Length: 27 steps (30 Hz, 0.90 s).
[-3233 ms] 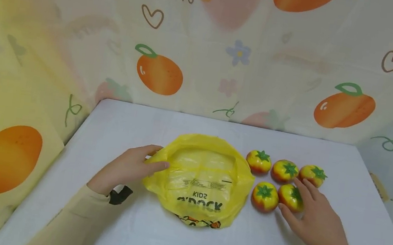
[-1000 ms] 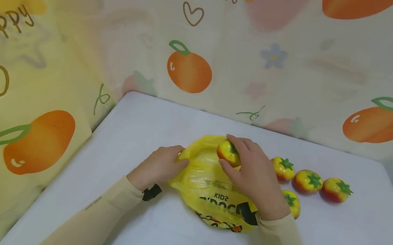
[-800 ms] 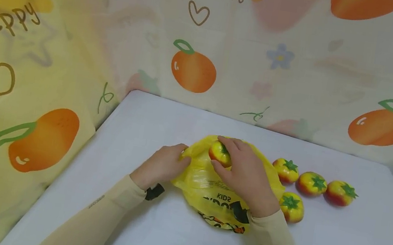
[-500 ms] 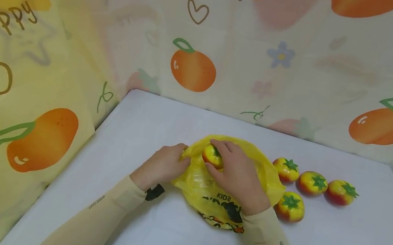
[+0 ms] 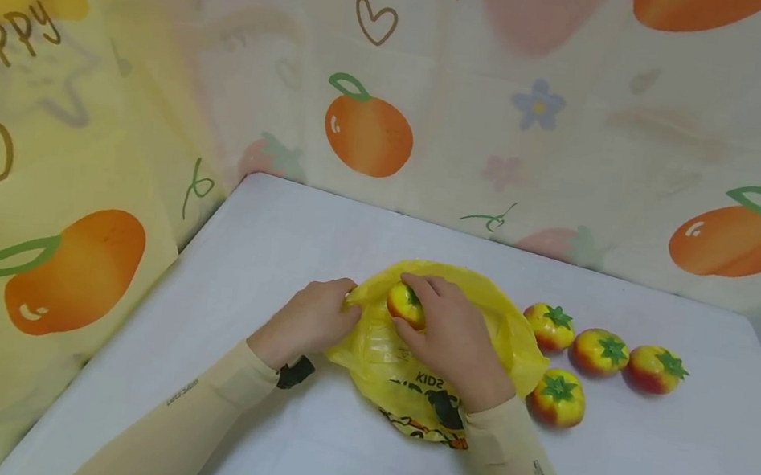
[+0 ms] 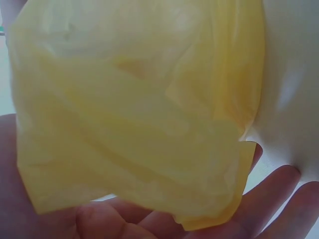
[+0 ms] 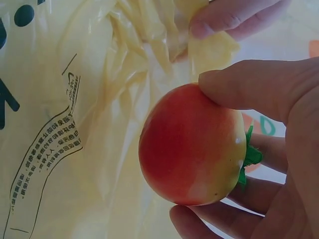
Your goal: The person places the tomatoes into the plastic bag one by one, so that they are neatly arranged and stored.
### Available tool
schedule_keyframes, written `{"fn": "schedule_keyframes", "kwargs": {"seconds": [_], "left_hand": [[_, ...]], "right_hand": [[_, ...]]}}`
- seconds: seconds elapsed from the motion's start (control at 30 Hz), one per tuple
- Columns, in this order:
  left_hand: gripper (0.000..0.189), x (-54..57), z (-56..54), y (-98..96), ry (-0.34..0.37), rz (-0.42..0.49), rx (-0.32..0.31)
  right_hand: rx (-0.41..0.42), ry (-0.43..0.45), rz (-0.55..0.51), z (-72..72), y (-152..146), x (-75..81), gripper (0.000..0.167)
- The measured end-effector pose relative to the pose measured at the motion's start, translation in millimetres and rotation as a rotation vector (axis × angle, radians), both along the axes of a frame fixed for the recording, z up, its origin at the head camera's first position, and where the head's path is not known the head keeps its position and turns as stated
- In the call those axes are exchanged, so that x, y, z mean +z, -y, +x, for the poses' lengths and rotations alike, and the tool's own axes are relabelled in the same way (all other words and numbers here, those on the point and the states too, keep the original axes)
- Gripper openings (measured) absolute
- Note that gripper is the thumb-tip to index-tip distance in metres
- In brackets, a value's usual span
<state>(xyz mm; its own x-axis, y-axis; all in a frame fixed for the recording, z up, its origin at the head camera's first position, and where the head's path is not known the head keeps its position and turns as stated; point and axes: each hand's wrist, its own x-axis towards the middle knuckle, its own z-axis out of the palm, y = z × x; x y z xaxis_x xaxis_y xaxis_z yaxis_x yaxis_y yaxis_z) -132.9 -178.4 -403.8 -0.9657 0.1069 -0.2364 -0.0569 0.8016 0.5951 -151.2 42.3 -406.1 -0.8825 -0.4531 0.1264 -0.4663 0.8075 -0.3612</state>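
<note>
A yellow plastic bag [image 5: 363, 361] with dark print lies on the table, its mouth spread wide. My left hand [image 5: 312, 321] pinches the left edge of the mouth between thumb and fingers; the bag's thin film [image 6: 129, 134] covers much of that palm in the left wrist view. My right hand [image 5: 457, 342] holds a red-and-yellow tomato [image 5: 404, 306] within the mouth. Thumb and fingertips wrap the tomato [image 7: 187, 147] in the right wrist view, its green leafy top facing the palm. Right of the bag sits a near tomato [image 5: 557, 404], close to the bag's edge.
A row of tomatoes stands farther back on the right: one [image 5: 550, 326] by the bag, another [image 5: 599, 353] in the middle, a third [image 5: 654, 369] outermost. A white cloth covers the table [image 5: 266, 221]. Fruit-printed fabric [image 5: 438, 140] hangs behind and at the left.
My right hand has picked up a tomato from the group on the right and carried it leftward into the bag's mouth. My left hand stays at the bag's left edge.
</note>
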Motion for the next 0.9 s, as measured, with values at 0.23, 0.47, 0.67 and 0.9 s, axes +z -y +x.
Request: {"fn": "schedule_keyframes", "kwargs": {"seconds": [0.23,0.47,0.67,0.9], "left_hand": [[0.033,-0.7,0.4,1.4,0.014,0.017,0.004],[0.035,0.1,0.2,-1.1,0.017,0.020,0.000],[0.035,0.4,0.5,-1.1,0.021,0.030,0.002],[0.035,-0.2,0.5,0.7,0.002,0.031,-0.001]], "right_hand": [[-0.021,0.016,0.012,-2.6,0,-3.1,0.066],[-0.026,0.063,0.022,-5.2,2,-8.1,0.068],[-0.008,0.059,0.033,-7.1,4,-12.7,0.067],[-0.011,0.076,0.044,-6.9,6,-15.8,0.067]]}}
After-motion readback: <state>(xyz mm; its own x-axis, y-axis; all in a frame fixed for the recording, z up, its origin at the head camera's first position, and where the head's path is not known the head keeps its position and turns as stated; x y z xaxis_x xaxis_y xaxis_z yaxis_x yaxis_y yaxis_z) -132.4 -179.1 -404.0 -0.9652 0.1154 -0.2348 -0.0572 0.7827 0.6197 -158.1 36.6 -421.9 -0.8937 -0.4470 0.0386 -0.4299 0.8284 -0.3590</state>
